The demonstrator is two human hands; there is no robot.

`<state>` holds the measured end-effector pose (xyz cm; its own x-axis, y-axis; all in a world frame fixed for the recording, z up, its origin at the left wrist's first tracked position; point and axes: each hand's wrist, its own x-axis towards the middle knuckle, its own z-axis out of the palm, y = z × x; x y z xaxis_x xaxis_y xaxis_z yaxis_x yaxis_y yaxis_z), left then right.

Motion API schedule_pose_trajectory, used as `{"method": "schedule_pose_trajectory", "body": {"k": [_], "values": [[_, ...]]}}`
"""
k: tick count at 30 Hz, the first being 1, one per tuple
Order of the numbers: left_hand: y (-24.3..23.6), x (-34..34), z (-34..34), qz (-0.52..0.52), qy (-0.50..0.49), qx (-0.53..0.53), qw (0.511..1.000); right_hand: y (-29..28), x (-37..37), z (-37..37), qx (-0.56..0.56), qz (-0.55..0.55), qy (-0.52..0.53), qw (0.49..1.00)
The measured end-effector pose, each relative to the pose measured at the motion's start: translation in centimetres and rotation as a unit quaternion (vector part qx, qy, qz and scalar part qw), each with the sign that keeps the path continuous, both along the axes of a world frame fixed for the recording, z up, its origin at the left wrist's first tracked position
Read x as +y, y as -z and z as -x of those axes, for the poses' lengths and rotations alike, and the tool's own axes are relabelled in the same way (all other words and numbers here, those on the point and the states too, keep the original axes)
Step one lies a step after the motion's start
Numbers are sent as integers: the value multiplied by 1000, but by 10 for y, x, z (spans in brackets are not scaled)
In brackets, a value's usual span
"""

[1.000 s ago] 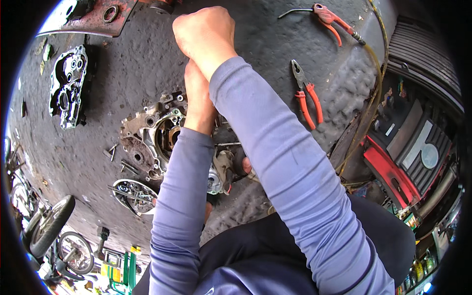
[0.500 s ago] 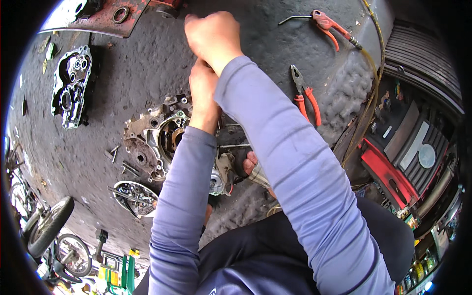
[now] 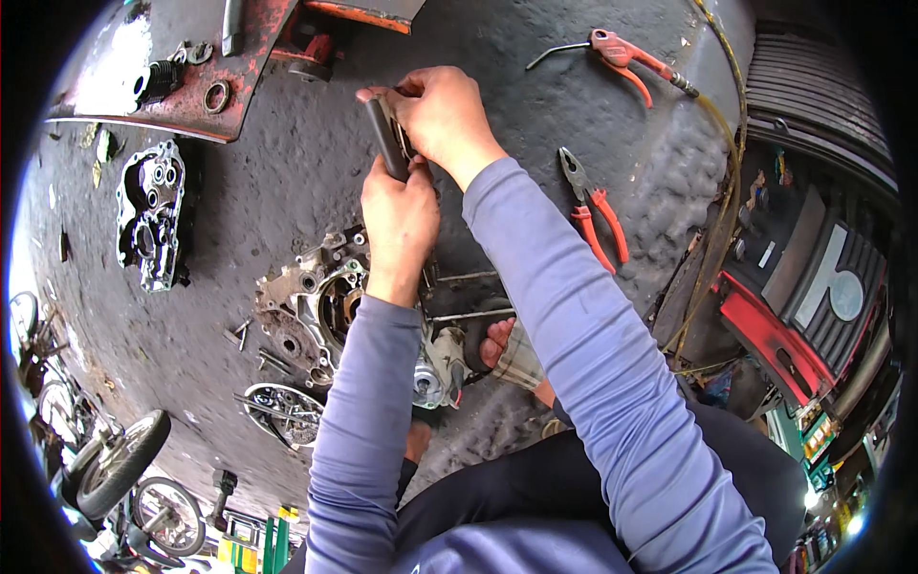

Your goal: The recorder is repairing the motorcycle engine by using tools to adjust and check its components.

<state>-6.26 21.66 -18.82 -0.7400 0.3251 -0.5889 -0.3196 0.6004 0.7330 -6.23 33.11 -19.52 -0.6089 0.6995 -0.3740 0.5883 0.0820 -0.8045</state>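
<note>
My left hand is closed round a dark cylindrical rod, whose upper part sticks out above the fist. Just above and to the right, my right hand has its thumb and fingers pinched together near the rod's top. A narrow, pale-edged piece shows between the rod and the right palm; its kind is unclear. Below and left of my left hand lies an opened engine crankcase, partly covered by the left forearm.
Pliers and a red air blow gun lie on the right. At left are a metal engine cover and a bowl of small parts. A red metal sheet holds a ring and other parts. A bare foot rests beside the crankcase.
The view has shifted, so ground objects sit lower. My hands, overlapping before, have separated somewhat; the dark rod in the left fist now shows, and the right hand has turned.
</note>
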Motion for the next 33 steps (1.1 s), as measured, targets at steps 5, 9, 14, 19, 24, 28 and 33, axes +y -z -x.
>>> {"method": "schedule_pose_trajectory", "body": {"k": [5, 9, 14, 19, 24, 28, 33], "values": [[-3, 0, -1, 3, 33, 41, 999, 13, 4, 1, 15, -84, -12, 996], [-6, -2, -1, -4, -6, -12, 1000, 9, 12, 0, 23, -62, -92, 994], [1, -6, -1, -11, -3, 16, 1000, 24, 26, -1, 71, 204, -122, 969], [10, -9, -3, -37, -21, 29, 999, 35, 32, -6, 175, 514, -65, 837], [9, -11, -3, -27, -6, -1, 1000, 26, 26, -3, 125, 498, -23, 858], [13, -13, -1, -32, 33, 43, 998, 7, 15, 6, 68, 437, 69, 894], [1, -2, -4, 31, 69, 105, 992, 22, 15, 9, 50, 330, 65, 940]]}}
